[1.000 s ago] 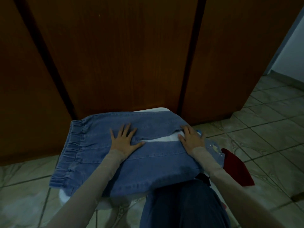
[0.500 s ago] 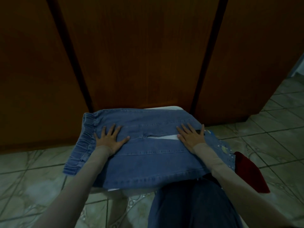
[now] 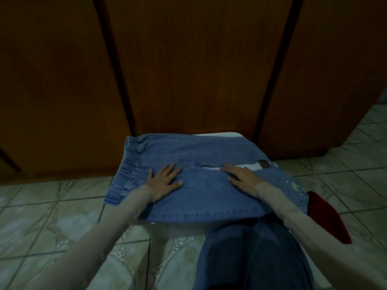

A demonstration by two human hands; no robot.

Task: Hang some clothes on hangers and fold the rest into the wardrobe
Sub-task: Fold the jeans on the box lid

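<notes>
Head view looks down on a pair of folded blue jeans (image 3: 194, 181) spread flat over a white stool (image 3: 219, 134) that stands against the closed wooden wardrobe doors (image 3: 199, 65). The elastic waistband (image 3: 127, 170) hangs past the stool's left edge, and the jeans cover nearly the whole seat, with only a strip of white showing at the far edge and through a gap in the denim near the right edge. The left hand (image 3: 165, 182) lies palm-down near the waistband, fingers straight and spread, pressing the cloth and gripping nothing. The right hand (image 3: 240, 176) lies flat the same way beside the gap, fingers straight, holding nothing. A red garment (image 3: 326, 218) hangs off the stool's right edge. Green patterned tiles (image 3: 52, 210) cover the floor.
</notes>
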